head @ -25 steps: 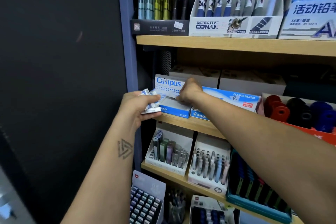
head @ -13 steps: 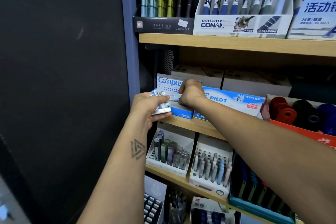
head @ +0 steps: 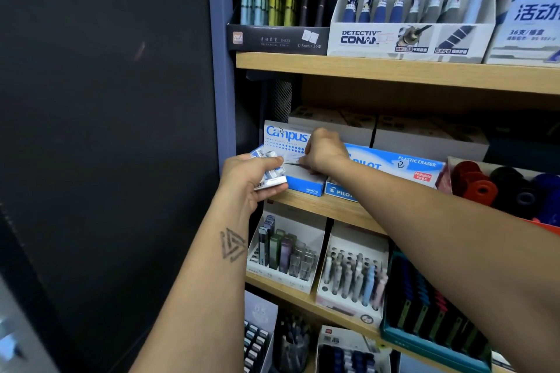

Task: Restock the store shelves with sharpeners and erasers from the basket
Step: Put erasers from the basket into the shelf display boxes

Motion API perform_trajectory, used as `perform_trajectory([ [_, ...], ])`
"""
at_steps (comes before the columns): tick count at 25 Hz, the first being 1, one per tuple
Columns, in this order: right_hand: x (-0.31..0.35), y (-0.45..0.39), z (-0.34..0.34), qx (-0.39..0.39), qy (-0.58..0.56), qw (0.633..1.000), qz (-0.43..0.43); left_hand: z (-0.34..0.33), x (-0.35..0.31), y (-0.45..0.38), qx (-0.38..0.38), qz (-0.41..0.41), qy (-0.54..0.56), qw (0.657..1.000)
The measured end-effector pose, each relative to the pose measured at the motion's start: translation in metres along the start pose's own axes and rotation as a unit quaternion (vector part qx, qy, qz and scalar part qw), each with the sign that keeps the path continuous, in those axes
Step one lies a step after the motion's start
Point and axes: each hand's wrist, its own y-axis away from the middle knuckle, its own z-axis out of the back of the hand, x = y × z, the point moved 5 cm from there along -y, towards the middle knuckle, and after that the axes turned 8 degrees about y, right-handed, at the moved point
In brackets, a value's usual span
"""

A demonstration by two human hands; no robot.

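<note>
Blue-and-white erasers [head: 268, 171] gripped in left hand [head: 253, 179] just left of the Campus box [head: 298, 166], right hand [head: 324, 150] nearer, fingers curled inside, maybe pinching one, can't tell.

The wooden shelf [head: 327, 206] carries the Campus box [head: 303, 183] beside the Pilot box [head: 394, 166].

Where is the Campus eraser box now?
The Campus eraser box sits at the middle shelf's left end, beside the Pilot eraser box; the right hand reaches into it.
</note>
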Motion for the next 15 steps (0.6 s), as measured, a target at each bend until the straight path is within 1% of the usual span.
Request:
perform_trajectory([
  [2, 0.003, 0.002, -0.001, -0.014, 0.053, 0.998, 0.013, 0.000, -0.001, 0.002, 0.004, 0.001, -0.002, 1.000],
  [5, 0.006, 0.009, 0.003, -0.021, 0.062, 0.998, 0.012, 0.000, -0.001, 0.003, 0.014, 0.008, -0.007, 1.000],
  [6, 0.007, 0.009, 0.006, -0.020, 0.034, 0.999, 0.010, 0.000, -0.001, 0.003, 0.016, 0.008, -0.006, 1.000],
  [7, 0.008, 0.009, 0.011, -0.009, -0.039, 0.999, 0.020, 0.000, -0.002, 0.003, 0.019, 0.008, -0.006, 1.000],
  [8, 0.010, 0.013, 0.015, 0.022, -0.152, 0.988, 0.033, 0.000, -0.002, 0.003, 0.021, 0.006, -0.009, 1.000],
  [9, 0.014, 0.021, 0.018, 0.092, -0.276, 0.956, 0.047, -0.001, -0.002, 0.004, 0.024, 0.003, -0.014, 1.000],
  [10, 0.020, 0.032, 0.019, 0.170, -0.365, 0.913, 0.063, -0.003, -0.002, 0.006, 0.028, -0.003, -0.019, 0.999],
  [11, 0.023, 0.044, 0.022, 0.220, -0.385, 0.892, 0.086, -0.005, -0.003, 0.008, 0.030, -0.011, -0.026, 0.999],
  [12, 0.024, 0.053, 0.025, 0.244, -0.392, 0.882, 0.095, -0.008, -0.003, 0.010, 0.034, -0.020, -0.032, 0.999],
  [13, 0.021, 0.057, 0.027, 0.249, -0.397, 0.878, 0.097, -0.010, -0.002, 0.012, 0.038, -0.027, -0.036, 0.998],
  [15, 0.014, 0.056, 0.032, 0.239, -0.450, 0.858, 0.066, -0.013, -0.002, 0.015, 0.047, -0.032, -0.031, 0.998],
])
